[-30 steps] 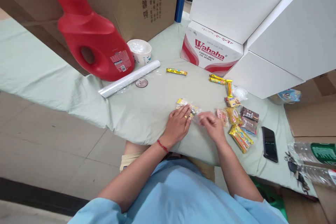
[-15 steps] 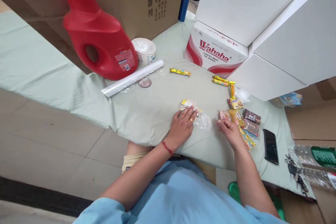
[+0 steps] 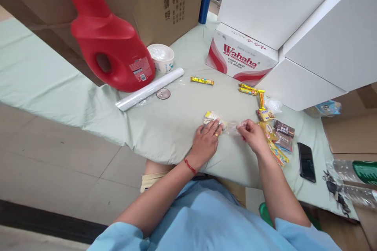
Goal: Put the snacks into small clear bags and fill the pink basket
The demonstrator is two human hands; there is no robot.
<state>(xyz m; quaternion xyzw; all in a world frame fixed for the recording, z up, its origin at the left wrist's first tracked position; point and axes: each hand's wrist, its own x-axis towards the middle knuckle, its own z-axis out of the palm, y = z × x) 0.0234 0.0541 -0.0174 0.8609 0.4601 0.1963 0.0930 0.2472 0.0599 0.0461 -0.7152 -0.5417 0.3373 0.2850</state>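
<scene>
My left hand lies flat with its fingers stretched over a small yellow-and-white snack packet in clear plastic, pressing on its near side. My right hand pinches the end of the clear plastic wrap, which stretches between the two hands. Close by my right hand are a yellow snack packet, a brown cocoa packet and a yellow wrapped bar. My left fingers hide part of the wrapped packet.
Behind lie a roll of plastic film, a round metal disc, a paper bowl and a red detergent bottle. A Wahaba-lettered carton stands at the back. A phone and keys are at the right.
My right hand has moved from the snack packets at the right toward my left hand and now grips the clear plastic, drawing it out. My left hand stays on the packet.
</scene>
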